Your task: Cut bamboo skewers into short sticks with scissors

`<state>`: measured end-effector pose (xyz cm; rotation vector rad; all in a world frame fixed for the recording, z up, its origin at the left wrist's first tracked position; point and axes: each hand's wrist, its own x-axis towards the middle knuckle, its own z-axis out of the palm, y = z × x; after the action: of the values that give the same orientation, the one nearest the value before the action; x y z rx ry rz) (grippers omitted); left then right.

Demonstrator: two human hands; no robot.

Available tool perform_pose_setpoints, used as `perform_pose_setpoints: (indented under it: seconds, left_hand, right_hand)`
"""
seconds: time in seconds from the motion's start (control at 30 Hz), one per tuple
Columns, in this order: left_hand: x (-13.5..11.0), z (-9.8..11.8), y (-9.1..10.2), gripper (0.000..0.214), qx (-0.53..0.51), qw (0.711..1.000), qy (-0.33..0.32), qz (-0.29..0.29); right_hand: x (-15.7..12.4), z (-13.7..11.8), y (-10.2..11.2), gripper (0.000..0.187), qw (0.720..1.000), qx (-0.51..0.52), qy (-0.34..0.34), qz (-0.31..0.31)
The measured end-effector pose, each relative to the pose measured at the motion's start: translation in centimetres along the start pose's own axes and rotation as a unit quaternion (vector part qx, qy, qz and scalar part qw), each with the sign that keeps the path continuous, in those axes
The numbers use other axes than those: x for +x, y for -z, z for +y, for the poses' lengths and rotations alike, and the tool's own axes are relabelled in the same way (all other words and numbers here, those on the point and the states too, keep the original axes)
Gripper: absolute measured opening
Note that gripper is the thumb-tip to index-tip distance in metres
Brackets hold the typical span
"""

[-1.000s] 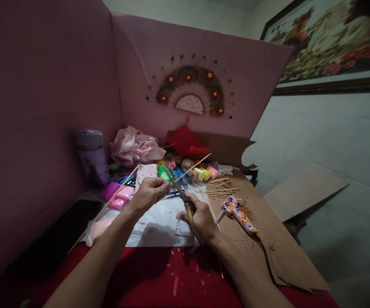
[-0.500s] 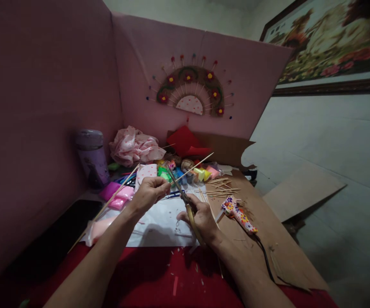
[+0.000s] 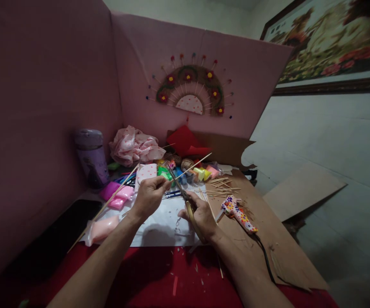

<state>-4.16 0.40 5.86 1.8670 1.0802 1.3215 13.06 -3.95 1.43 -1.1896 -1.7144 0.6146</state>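
Between the fingertips of my left hand (image 3: 151,193) is one end of a thin wooden skewer (image 3: 195,164), which slants up to the right. My right hand (image 3: 201,216) is wrapped round the handles of a pair of scissors (image 3: 189,204). Their blades point up and left and cross the skewer just beside my left fingertips. Whether the blades press on the wood I cannot tell. Under both hands lies a white sheet of paper (image 3: 154,226) with small scraps on it.
A flowered glue gun (image 3: 239,214) with a black cord and several cut sticks (image 3: 223,188) lie on cardboard at right. Bagged pink clay (image 3: 121,196), a purple tumbler (image 3: 92,158) and crumpled dotted cloth (image 3: 135,145) are at left. A decorated half-circle fan (image 3: 189,87) is on the pink wall.
Both hands stay in nearly the same place. The skewer's far tip has shifted slightly to the left, and the scissors have barely moved.
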Motion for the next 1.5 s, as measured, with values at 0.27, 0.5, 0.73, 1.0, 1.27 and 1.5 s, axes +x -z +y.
perform_pose_setpoints:
  seconds: [0.27, 0.5, 0.73, 1.0, 1.27, 1.5]
  left_hand:
    - [0.3, 0.5, 0.8, 0.026, -0.028, 0.989, -0.038, 0.138]
    - [-0.1, 1.0, 1.3, 0.021, 0.020, 0.942, -0.092, 0.321]
    - [-0.8, 1.4, 0.7, 0.022, 0.069, 0.957, -0.090, 0.268]
    - [-1.0, 1.3, 0.0, 0.020, 0.111, 0.967, -0.122, 0.195]
    - [-1.3, 0.8, -0.8, 0.024, 0.136, 0.971, -0.141, 0.138]
    - [-1.4, 0.7, -0.7, 0.026, 0.204, 0.958, -0.176, 0.097]
  right_hand:
    - [-0.1, -0.2, -0.2, 0.055, 1.000, -0.012, -0.009, -0.020]
    - [-0.3, 0.3, -0.6, 0.051, 0.987, -0.162, 0.009, -0.001]
    - [-0.5, 0.7, -1.3, 0.049, 0.971, -0.205, 0.089, -0.079]
    - [-0.1, 0.7, -1.7, 0.051, 0.950, -0.215, 0.184, -0.130]
    - [0.0, 1.6, -1.9, 0.040, 0.946, -0.208, 0.203, -0.143]
    - [-0.2, 0.5, -1.4, 0.026, 0.937, -0.254, 0.219, -0.094]
